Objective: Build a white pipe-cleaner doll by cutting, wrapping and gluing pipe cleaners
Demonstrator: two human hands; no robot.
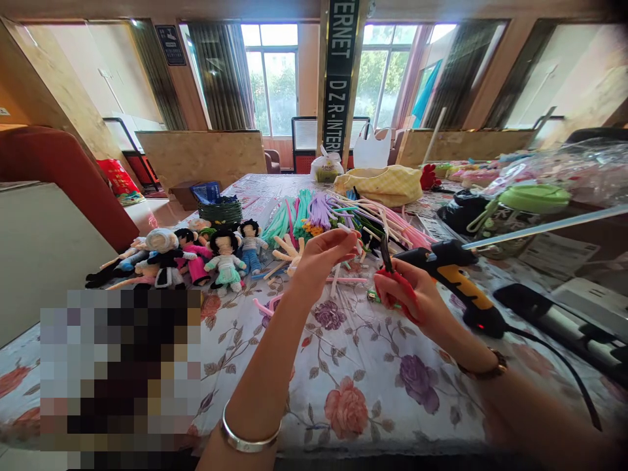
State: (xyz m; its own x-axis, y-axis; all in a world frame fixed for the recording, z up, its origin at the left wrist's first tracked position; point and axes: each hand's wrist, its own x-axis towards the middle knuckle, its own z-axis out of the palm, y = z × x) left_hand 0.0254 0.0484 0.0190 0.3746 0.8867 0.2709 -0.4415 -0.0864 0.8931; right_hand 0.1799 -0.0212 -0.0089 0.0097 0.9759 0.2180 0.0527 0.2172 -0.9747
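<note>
My left hand [328,255] is raised over the table, fingertips pinched on a short white fuzzy pipe cleaner [360,246]. Just to its right, my right hand [417,294] grips red-handled scissors [387,256], their dark blades pointing up. A small gap separates the blades from the pinched piece. Behind both hands lies a heap of pipe cleaners [321,210] in mint, purple, pink and other colours. Close behind my left wrist is a cream fuzzy shape with finger-like prongs [290,252]. Several finished fuzzy dolls [226,260] are grouped at the left.
A black and yellow glue gun [461,281] with a long glue stick lies right of my right hand, its cord trailing forward. A green-lidded container [532,199] and plastic wrap stand beyond. A yellow checked bag [380,185] sits at the back. A flowered cloth [314,366] covers the table.
</note>
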